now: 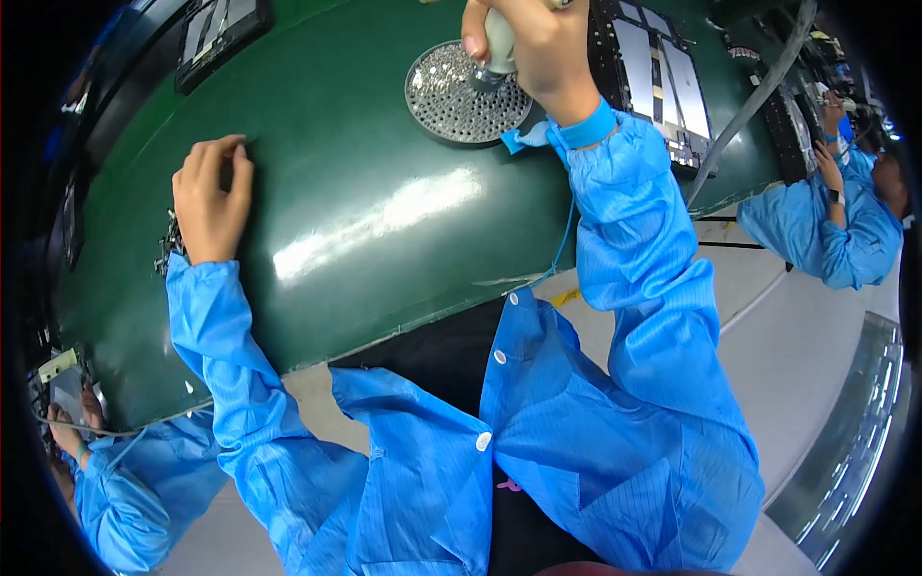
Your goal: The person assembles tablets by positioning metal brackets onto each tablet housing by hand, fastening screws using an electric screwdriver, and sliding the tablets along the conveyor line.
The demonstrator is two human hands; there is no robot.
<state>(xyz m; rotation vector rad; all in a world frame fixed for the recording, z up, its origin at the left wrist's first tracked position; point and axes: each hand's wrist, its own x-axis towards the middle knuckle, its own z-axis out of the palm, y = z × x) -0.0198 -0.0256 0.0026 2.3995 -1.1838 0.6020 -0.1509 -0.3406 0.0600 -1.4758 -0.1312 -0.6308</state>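
Note:
My right hand (547, 53) is wrapped round a pale powered screwdriver (499, 43), held near the table's far side. Its metal nose points down at a round silver tray (447, 101) full of small holes. Whether the bit touches the tray I cannot tell. A blue wrist strap (588, 125) circles that wrist, and its cord hangs toward the table edge. Over at the left, my left hand (209, 197) lies on the green table with fingers loosely curved and a gap inside the thumb. Nothing shows in it. Small dark parts (171, 245) lie beside its wrist.
Right of the tray lies a black frame with silver panels (663, 77); a similar device (219, 38) is at the far left. A thick grey cable (759, 96) crosses at right. Co-workers in blue sit at right (845, 221) and lower left (144, 490).

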